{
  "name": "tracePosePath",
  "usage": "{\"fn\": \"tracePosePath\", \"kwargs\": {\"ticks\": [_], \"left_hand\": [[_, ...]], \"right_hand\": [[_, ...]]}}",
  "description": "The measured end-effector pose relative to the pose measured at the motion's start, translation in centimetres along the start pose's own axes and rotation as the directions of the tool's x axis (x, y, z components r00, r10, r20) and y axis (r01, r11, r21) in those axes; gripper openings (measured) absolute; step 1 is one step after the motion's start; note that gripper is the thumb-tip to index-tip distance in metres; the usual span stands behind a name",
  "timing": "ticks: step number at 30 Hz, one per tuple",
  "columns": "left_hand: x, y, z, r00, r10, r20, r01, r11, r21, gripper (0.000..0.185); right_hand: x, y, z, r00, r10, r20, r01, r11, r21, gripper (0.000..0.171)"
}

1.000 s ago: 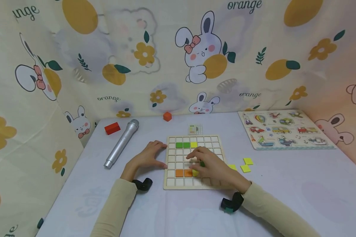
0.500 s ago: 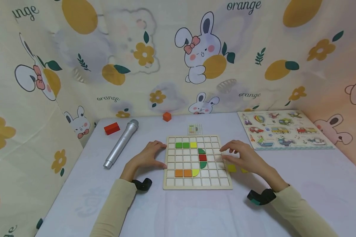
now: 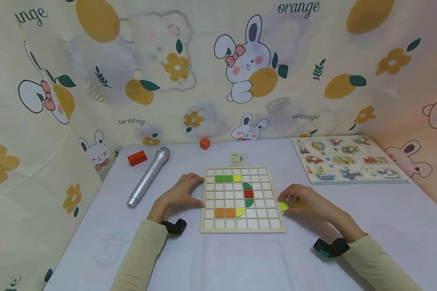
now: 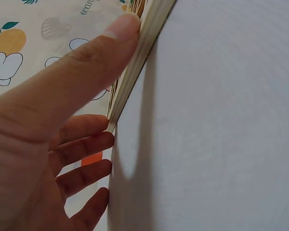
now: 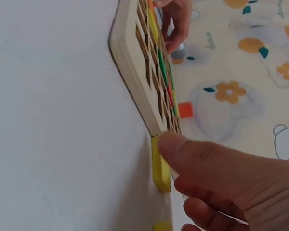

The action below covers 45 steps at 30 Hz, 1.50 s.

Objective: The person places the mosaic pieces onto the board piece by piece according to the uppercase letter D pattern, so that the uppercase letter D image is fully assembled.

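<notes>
A square wooden grid board (image 3: 212, 223) lies on the table. Set in its cells are two green squares, a yellow square (image 3: 237, 178), a red square (image 3: 248, 194), two orange squares (image 3: 225, 212), two green quarter-circles and a yellow quarter-circle (image 3: 239, 212). My left hand (image 3: 180, 190) rests along the board's left edge, thumb and fingers spread and nearly straight. Just off the right edge, thumb and fingertips of my right hand (image 3: 306, 201) pinch a yellow tile (image 3: 284, 206). The right wrist view shows the thumb at the end of this tile, by the board's corner.
Behind the board lies a small pattern card (image 3: 238, 159). A silver microphone (image 3: 149, 177), a red block (image 3: 137, 158) and an orange-red block (image 3: 205, 143) stand left and back. A picture puzzle board (image 3: 349, 159) is at back right. Another yellow tile (image 5: 162, 226) lies by my right hand.
My right hand has moved from over the board's middle to the right, then down to the yellow tile beside it, uncovering the red and green pieces. My left hand has stayed put.
</notes>
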<state>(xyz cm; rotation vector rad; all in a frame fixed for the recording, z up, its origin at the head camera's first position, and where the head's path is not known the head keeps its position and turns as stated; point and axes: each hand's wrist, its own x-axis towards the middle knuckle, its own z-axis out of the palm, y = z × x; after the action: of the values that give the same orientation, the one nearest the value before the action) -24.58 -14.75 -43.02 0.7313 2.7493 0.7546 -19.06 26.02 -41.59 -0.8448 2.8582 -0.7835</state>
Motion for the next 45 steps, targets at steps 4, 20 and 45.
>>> {"fn": "tracePosePath", "kwargs": {"ticks": [4,20,45], "left_hand": [[0.0,0.1,-0.1,1.0,0.004,0.001,-0.004,1.0,-0.002,0.083],[-0.3,0.1,-0.1,1.0,-0.002,-0.008,0.002,1.0,-0.006,0.083],[-0.1,0.1,-0.1,1.0,-0.001,0.003,0.001,1.0,-0.003,0.084]], "right_hand": [[0.0,0.2,0.3,1.0,-0.023,0.01,0.023,1.0,0.015,0.031],[1.2,-0.4,-1.1,0.994,-0.084,-0.068,0.083,0.996,-0.01,0.022],[9.4,-9.8,7.0,0.974,-0.194,-0.12,0.203,0.977,0.065,0.019]]}}
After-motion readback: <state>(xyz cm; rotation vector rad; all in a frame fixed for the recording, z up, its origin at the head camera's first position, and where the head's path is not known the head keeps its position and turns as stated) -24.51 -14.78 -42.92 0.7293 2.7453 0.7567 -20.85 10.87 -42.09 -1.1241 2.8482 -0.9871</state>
